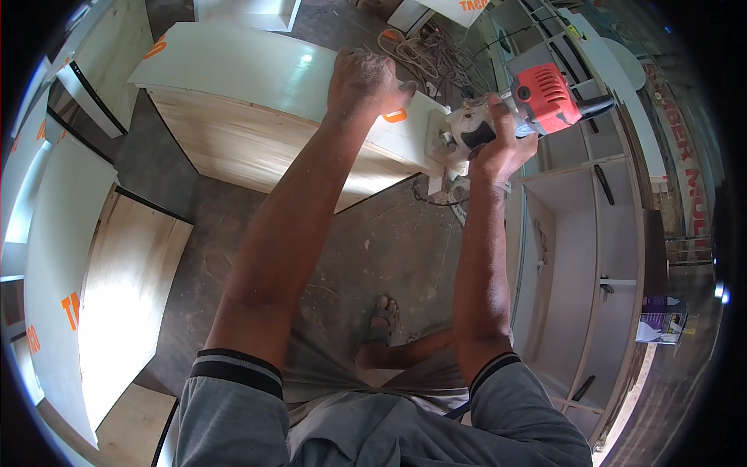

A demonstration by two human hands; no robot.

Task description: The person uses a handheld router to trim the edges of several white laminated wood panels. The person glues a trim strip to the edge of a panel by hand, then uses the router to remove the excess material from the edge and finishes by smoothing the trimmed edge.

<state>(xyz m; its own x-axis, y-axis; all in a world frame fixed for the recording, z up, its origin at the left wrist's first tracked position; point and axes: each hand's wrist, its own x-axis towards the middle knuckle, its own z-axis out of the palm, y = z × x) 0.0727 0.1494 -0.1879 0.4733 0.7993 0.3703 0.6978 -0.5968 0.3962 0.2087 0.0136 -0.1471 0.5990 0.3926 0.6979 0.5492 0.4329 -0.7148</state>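
A long cabinet box (257,74) with a glossy white top and a bare wood side lies in front of me. My left hand (366,84) is on its white top near the right end, knuckles up, thumb pointing right, fingers bent over the far edge and partly hidden. My right hand (502,148) is wrapped round the body of a trim router (545,97) with a red motor housing and a dusty metal lower part. The router is tipped sideways, its flat base plate (437,144) against the cabinet's right end. The bit is hidden.
Tangled cords (443,58) lie on the floor beyond the cabinet. An open white shelf unit (576,257) with black handles runs along my right. At left are more white-and-wood boxes (132,280). A sandalled foot (381,319) stands on the dusty floor (342,265).
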